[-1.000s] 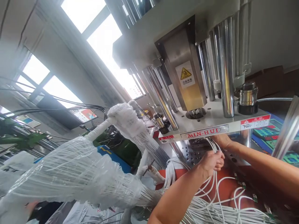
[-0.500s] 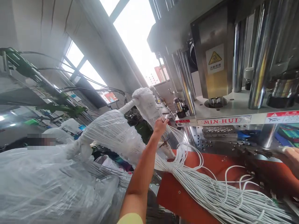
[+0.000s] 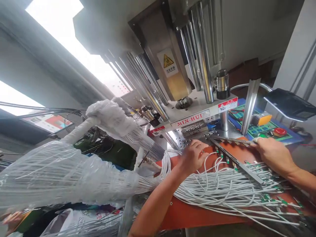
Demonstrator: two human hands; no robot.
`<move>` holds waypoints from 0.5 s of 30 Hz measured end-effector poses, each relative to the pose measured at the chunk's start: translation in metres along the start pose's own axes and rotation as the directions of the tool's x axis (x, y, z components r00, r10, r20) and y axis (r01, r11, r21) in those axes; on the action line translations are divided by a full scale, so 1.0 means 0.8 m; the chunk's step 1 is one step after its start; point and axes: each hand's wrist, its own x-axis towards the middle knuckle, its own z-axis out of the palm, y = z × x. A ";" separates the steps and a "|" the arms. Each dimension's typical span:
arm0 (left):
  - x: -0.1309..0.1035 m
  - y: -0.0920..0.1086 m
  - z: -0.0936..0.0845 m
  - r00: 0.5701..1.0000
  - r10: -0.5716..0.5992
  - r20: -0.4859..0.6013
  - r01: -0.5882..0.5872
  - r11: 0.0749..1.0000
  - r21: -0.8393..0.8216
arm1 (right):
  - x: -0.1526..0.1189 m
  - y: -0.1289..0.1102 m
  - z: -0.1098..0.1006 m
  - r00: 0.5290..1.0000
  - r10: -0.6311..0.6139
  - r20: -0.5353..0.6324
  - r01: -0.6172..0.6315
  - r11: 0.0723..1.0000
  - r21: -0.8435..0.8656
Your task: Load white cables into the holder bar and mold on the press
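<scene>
My left hand [image 3: 194,156], slightly blurred, is in front of the press with its fingers curled. A small thing shows at its fingertips, too unclear to name. White cables [image 3: 209,189] with small green boards [image 3: 266,198] at their ends spread below it across the red-brown worktop [image 3: 184,209]. At the right, my right hand [image 3: 273,154] closes on the end of a slim metal bar [image 3: 238,141]; its fingertips are partly hidden. A second metal bar [image 3: 243,166], with small green pieces along its edge, lies slanted over the cables.
The press [image 3: 190,118] stands ahead with upright steel columns. Right of it are a control panel [image 3: 261,130] with a red button [image 3: 280,131] and a dark lamp [image 3: 291,102]. Plastic-wrapped cable bundles [image 3: 74,174] hang at the left. A person's hand [image 3: 12,219] shows at lower left.
My left hand has moved from the hanging wires rightward and down to the front of the press. The view has turned right, bringing my right hand, the bars and the control panel into view.
</scene>
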 end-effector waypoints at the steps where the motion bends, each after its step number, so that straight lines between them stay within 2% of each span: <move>1: 0.017 -0.005 0.025 0.997 0.040 0.061 -0.038 0.998 -0.040 | 0.004 -0.002 0.001 0.999 -0.020 0.028 0.019 0.999 0.028; 3: 0.046 -0.019 0.062 0.976 0.110 0.188 -0.098 0.992 -0.074 | 0.015 -0.007 0.002 0.994 -0.068 0.083 0.060 0.994 0.092; 6: 0.070 -0.037 0.086 0.941 0.102 0.323 -0.099 0.995 -0.027 | 0.035 -0.015 0.005 0.983 -0.132 0.128 0.109 0.979 0.171; 10: 0.066 -0.050 0.084 0.931 0.081 0.355 -0.085 0.996 -0.006 | 0.056 -0.032 0.020 0.976 -0.171 0.134 0.146 0.973 0.178; 15: 0.047 -0.058 0.082 0.951 0.100 0.291 -0.084 0.994 -0.067 | 0.069 -0.062 0.035 0.972 -0.199 0.128 0.187 0.977 0.103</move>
